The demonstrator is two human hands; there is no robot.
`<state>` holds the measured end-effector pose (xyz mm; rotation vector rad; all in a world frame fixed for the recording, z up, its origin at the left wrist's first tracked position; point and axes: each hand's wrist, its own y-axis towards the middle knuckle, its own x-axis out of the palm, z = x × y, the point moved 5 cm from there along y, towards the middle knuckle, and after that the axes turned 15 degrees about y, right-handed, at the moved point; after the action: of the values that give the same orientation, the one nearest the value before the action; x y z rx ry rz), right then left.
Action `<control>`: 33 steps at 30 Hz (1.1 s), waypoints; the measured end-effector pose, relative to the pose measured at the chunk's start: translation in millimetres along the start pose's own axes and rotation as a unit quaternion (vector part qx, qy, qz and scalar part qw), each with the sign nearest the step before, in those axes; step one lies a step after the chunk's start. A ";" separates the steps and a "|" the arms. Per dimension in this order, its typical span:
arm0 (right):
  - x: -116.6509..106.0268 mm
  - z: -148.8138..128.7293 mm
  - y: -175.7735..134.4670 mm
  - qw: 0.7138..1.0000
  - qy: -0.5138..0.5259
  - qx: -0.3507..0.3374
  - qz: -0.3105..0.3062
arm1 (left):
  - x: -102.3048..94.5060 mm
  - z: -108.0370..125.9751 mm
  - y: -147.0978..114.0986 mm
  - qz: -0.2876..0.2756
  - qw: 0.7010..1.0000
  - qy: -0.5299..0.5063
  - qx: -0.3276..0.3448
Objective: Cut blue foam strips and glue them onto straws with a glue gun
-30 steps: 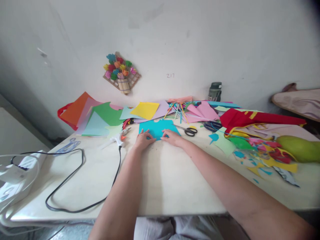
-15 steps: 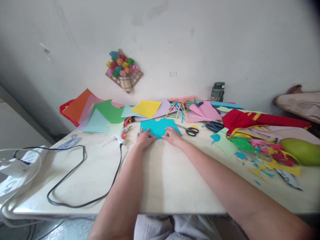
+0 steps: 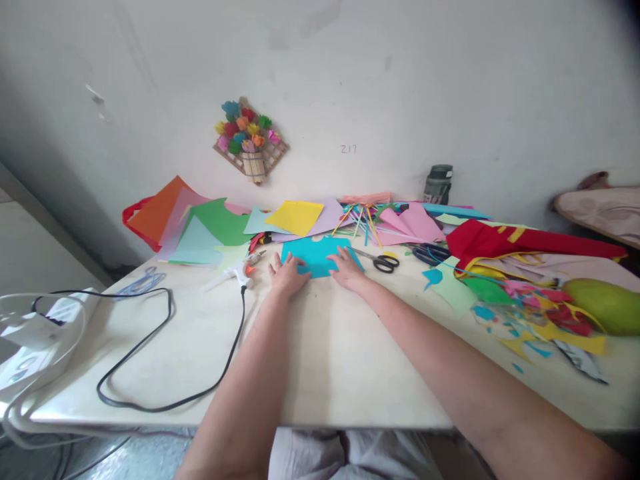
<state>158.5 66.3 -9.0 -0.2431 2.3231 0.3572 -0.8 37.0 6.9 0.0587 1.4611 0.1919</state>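
My left fingers (image 3: pixel 289 265) and right fingers (image 3: pixel 345 257) lie spread and loose on one blue sheet (image 3: pixel 315 252) on the worktop (image 3: pixel 340 367), covering parts of its near edge; whether they press, I can't tell. Just right of them is one pair of scissors (image 3: pixel 379 261), blade tips hard to make out; just left, one glue gun (image 3: pixel 242 275), its nozzle blurred. Far right, one green fruit (image 3: pixel 600 307) is cut off by my view's edge
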 end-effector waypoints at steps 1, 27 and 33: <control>0.3 -0.1 0.2 1.000 -0.001 0.001 -0.004 | -1.2 2.3 -0.8 0.014 1.000 0.014 0.015; 4.6 -0.4 -0.7 0.998 -0.033 -0.017 -0.049 | 13.7 -11.8 3.7 -0.016 0.997 0.047 -0.058; 3.9 3.8 1.9 0.996 -0.061 -0.027 -0.067 | 0.9 -24.1 -0.8 -0.045 0.999 -0.016 0.007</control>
<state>157.8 69.1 -14.0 -0.3910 2.1658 0.3585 -24.6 34.6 3.3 0.0066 1.4299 0.1073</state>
